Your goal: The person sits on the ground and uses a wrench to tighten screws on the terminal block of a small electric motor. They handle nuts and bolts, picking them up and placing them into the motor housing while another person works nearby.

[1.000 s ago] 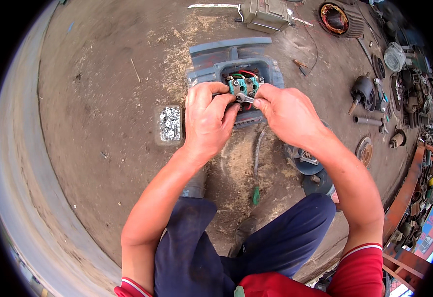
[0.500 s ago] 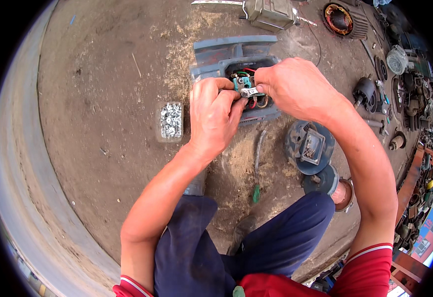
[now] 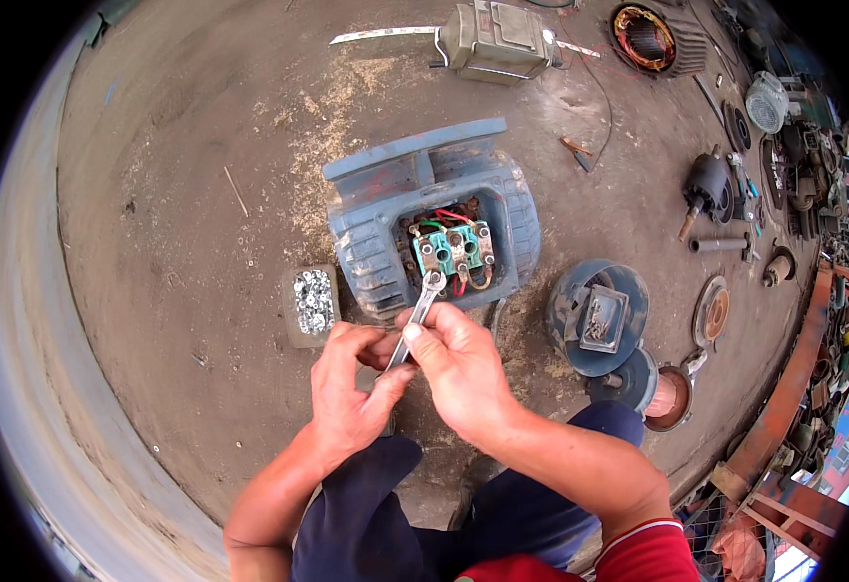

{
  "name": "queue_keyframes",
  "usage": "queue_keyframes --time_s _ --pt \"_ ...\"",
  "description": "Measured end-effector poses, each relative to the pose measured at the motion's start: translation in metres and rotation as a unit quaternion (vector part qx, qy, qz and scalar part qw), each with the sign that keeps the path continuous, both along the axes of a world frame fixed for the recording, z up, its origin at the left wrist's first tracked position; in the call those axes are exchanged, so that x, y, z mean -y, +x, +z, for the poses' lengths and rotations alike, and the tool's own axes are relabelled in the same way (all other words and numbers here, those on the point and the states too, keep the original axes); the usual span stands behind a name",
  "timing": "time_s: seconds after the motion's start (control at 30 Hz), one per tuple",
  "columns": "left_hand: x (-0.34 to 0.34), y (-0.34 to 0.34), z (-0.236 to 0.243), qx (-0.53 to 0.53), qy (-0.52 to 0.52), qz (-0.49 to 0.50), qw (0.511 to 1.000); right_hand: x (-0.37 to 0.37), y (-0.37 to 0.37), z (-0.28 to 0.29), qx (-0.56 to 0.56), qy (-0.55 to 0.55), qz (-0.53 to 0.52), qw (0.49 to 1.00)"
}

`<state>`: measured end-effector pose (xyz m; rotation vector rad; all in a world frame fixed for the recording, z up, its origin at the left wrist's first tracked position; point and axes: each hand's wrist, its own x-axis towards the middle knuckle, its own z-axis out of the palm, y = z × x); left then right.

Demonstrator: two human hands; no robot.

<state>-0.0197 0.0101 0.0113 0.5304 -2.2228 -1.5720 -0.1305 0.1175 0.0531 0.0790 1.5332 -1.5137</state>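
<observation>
Since the earlier frame, both your hands have drawn back toward you from the turquoise terminal block [image 3: 428, 263], and the steel wrench [image 3: 415, 318] has swung from lying crosswise over the block to pointing away from you. Its long axis now slants, head far and slightly right, handle running back toward you and left. The head is at the block's near left corner, by a terminal stud (whether it touches, you can't tell from this view).

Your right hand [image 3: 468, 378] grasps the wrench, thumb laid flat along the handle and fingers curled beneath; the wrench sits to the left of that palm, its head beyond your fingertips. Your left hand [image 3: 347, 393] is bent around the handle's near end, thumb beside it; whether it grips too, you can't tell.

The block, with red and green wires [image 3: 431, 225] behind it, sits in the open box of the blue-grey motor housing [image 3: 378, 262]. To your left, a clear tub [image 3: 305, 339] of small metal nuts and washers [image 3: 314, 301] stands on the ground. Farther off, a white strip [image 3: 385, 35] carries dark marks too small to read.
</observation>
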Motion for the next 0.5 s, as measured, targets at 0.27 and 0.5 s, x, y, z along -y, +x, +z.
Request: queue_keyframes --time_s 0.27,0.5 --pt "0.049 -0.006 0.023 0.049 -0.164 -0.040 0.984 0.030 0.020 -0.003 0.138 -0.063 -0.127 0.980" --pt "0.083 -0.046 0.037 0.055 0.005 -0.003 0.998 0.022 0.007 0.014 0.090 -0.074 0.004 0.993"
